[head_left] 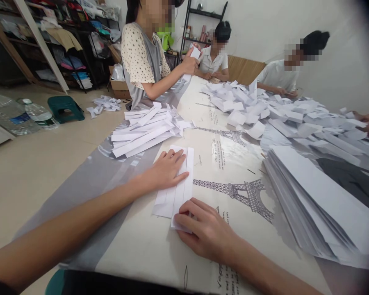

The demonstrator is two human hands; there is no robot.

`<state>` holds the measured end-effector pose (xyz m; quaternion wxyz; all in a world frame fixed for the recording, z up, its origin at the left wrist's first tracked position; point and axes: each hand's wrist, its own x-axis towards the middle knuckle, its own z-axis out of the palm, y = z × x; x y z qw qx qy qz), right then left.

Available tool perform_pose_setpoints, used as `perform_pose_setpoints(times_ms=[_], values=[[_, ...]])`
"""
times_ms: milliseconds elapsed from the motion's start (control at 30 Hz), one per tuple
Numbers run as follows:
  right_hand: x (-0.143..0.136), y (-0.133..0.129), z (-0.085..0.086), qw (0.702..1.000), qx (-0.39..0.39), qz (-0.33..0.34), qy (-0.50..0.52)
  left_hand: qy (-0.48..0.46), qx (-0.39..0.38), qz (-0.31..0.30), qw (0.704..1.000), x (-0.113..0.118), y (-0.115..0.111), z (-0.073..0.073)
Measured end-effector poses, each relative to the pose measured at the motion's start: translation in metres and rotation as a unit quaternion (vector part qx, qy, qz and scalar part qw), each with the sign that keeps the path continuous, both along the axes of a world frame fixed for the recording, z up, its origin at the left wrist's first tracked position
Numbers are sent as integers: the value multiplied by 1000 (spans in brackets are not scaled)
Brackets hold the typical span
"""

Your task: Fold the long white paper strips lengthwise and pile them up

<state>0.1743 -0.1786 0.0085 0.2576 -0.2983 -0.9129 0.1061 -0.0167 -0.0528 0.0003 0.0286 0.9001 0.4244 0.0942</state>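
Folded white paper strips [169,201] lie overlapping on the printed tablecloth [147,241] in front of me. My left hand [169,170] rests flat over their upper part, fingers spread. At the near end, my right hand [203,227] has its fingers curled, with thumb and fingertips pinching the lower edge of the rightmost folded paper [182,209]. Beyond my left hand is a pile of long white strips [144,131]. To the right, a thick stack of white sheets [320,196] lies on the table.
A large heap of small folded papers [283,110] covers the far right. A person [144,61] stands at the left edge holding paper; others sit farther back. A green stool [66,108], large bottles [39,114] and scattered papers [106,103] are on the floor.
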Motion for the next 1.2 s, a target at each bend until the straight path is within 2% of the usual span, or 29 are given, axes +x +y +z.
perform_pose_setpoints(times_ms=[233,333,467,700,967,1067,1200], values=[[-5,3,-3,987,-137,-36,77,16,-4,6,1000,1,-2,4],[-7,4,-1,975,-194,-73,77,19,3,3,1000,1,-1,3],[-8,5,4,965,-228,-113,66,10,6,1,1000,1,-1,2],[-3,9,7,964,-238,-85,84,1,-1,1,1000,1,-1,2],[-8,9,6,958,-263,-88,71,12,12,0,1000,1,-2,4],[-8,8,7,961,-253,-84,65,13,14,-2,1000,1,-2,4],[-6,8,6,971,-233,-49,35,10,5,0,1000,2,-3,5]])
